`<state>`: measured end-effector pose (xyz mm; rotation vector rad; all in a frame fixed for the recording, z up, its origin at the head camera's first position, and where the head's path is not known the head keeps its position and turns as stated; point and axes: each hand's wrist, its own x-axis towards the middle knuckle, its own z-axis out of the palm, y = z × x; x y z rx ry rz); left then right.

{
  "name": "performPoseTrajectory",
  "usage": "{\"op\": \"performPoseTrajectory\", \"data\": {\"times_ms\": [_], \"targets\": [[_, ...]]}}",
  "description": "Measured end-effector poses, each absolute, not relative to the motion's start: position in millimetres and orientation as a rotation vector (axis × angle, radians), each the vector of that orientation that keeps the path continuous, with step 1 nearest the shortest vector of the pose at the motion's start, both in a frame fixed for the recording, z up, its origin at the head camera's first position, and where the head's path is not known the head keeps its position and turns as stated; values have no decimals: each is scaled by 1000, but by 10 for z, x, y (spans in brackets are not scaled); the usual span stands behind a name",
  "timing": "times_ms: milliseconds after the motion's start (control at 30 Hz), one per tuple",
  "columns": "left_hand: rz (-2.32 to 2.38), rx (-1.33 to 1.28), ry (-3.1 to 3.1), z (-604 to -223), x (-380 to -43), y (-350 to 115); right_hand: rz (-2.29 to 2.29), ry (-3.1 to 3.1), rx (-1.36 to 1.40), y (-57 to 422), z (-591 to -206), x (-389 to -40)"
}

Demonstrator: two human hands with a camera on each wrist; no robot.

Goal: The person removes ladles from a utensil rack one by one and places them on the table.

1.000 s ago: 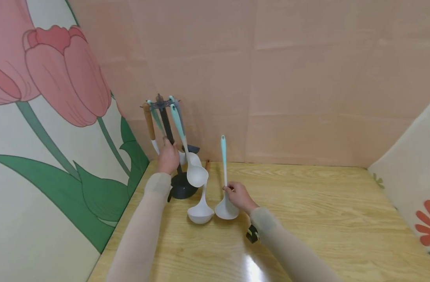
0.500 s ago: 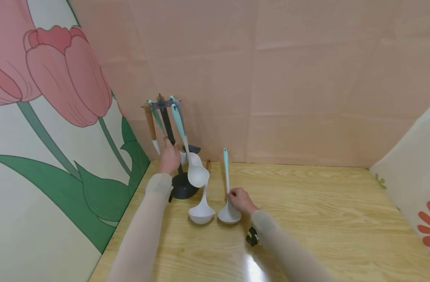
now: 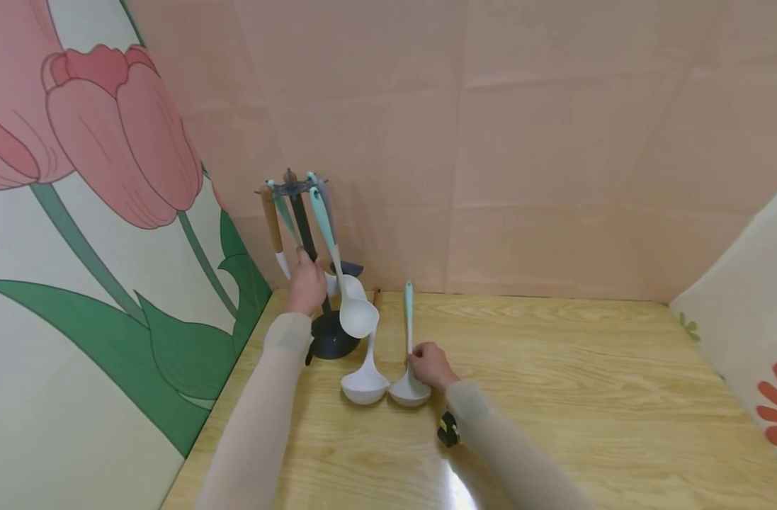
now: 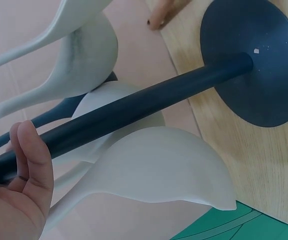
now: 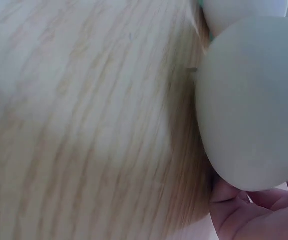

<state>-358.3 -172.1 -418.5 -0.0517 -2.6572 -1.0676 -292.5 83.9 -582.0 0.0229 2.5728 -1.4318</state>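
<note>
My left hand grips the black upright pole of a utensil stand, its fingers curled round it in the left wrist view. On the table, my right hand pinches the lower handle of a white ladle with a turquoise grip. That ladle's bowl fills the right side of the right wrist view, close to the wood. Just left of it lies a second white ladle with a brown handle end; the two bowls are side by side. A ladle with a turquoise handle hangs from the stand.
Several more utensils hang round the stand, one with a brown handle. The stand's round black base sits on the wooden table near the tulip-printed left wall. A pinkish wall covering rises behind.
The right hand has lowered the turquoise-handled ladle toward the table, its handle end dropping, and shifted it left against the other ladle's side. The left hand stays on the pole.
</note>
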Motion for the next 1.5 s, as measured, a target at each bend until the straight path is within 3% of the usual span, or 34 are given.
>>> {"op": "performPoseTrajectory", "data": {"times_ms": [900, 1500], "targets": [[-1106, -3, -2685, -4158, -3551, -1684, -1364, 2781, -62, 732, -5800, -2886], [-1089, 0, -2680, -4176, -3570, -1688, -1289, 2805, 45, 690, -5849, -2915]]}}
